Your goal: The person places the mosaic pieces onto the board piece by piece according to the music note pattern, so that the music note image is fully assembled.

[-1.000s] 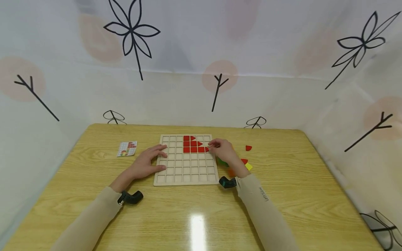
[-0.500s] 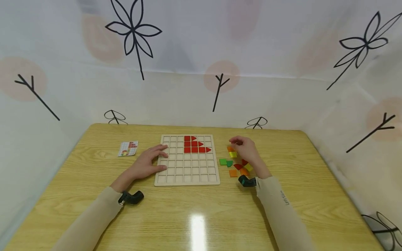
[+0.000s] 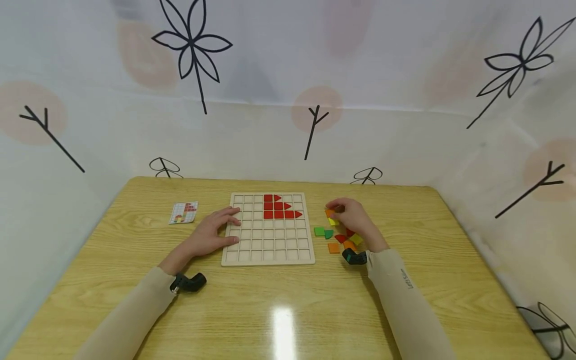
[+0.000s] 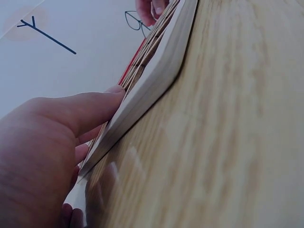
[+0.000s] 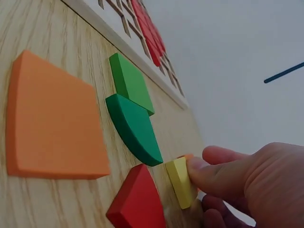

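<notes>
In the head view my left hand (image 3: 211, 234) rests on the left side of a light wooden grid board (image 3: 270, 256), thumb and fingers spread over its edge. The left wrist view shows the thumb lying on the board's rim (image 4: 156, 71). Red square and pointed tiles (image 3: 279, 214) fill parts of three rows at its top. My right hand (image 3: 355, 219) is right of the board, thumb tip at a yellow tile (image 5: 178, 183) beside an orange tile (image 3: 329, 213). Its other fingers are partly hidden behind the thumb; I cannot tell whether they pinch a tile.
Near the right hand lie a light green square (image 5: 130, 83), a dark green rounded tile (image 5: 135, 128), a red tile (image 5: 140, 202) and an orange square (image 5: 57, 123). A small pattern card (image 3: 183, 213) lies left of the board. A patterned cloth wall (image 3: 252, 145) stands behind the table.
My right hand has moved from the pointed red tile at the board's right edge to the loose tiles, then slightly lower onto the yellow and orange ones. The left hand stays on the board.
</notes>
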Motion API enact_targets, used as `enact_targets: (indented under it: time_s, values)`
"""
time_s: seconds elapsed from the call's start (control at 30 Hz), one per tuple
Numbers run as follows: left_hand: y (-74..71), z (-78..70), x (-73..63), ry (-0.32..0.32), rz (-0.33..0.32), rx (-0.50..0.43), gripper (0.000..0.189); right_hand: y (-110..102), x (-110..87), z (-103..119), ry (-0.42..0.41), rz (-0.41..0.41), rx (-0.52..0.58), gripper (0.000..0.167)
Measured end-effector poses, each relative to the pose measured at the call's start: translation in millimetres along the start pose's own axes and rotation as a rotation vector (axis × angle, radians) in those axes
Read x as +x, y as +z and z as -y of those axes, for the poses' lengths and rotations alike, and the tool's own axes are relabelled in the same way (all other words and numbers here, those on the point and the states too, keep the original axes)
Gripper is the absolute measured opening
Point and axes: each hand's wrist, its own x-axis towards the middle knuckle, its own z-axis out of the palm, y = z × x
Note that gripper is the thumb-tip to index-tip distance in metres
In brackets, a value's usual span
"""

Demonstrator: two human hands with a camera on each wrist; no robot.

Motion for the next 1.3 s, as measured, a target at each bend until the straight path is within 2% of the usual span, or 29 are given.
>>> enact_targets:
  time_s: [0.27, 0.57, 0.83, 1.03, 1.3]
  values:
    - [-0.3, 0.8, 0.9, 0.006, -0.001, 0.007, 0.034, -1, 2.8, -1, 0.020, -0.010, -0.016, 0.026]
    - [-1.3, 0.1, 0.5, -0.004, 0.004, -0.010, 0.034, -1, 0.0, -2, 0.047, -0.117, 0.038, 0.022]
    - [-2.3, -0.1, 1.2, -0.001, 0.007, -0.005, 0.034, 1, -6.0, 11, 0.015, -0.209, 0.109, 0.018]
    - [-2.7, -2.4, 1.9, 0.004, 0.007, -0.010, 0.034, 12, -9.6, 20, -0.016, -0.192, 0.144, 0.018]
    - [-2.7, -3.0, -0.3, -0.003, 0.006, -0.017, 0.035, 39, -11.8, 39, -0.037, -0.129, 0.181, 0.019]
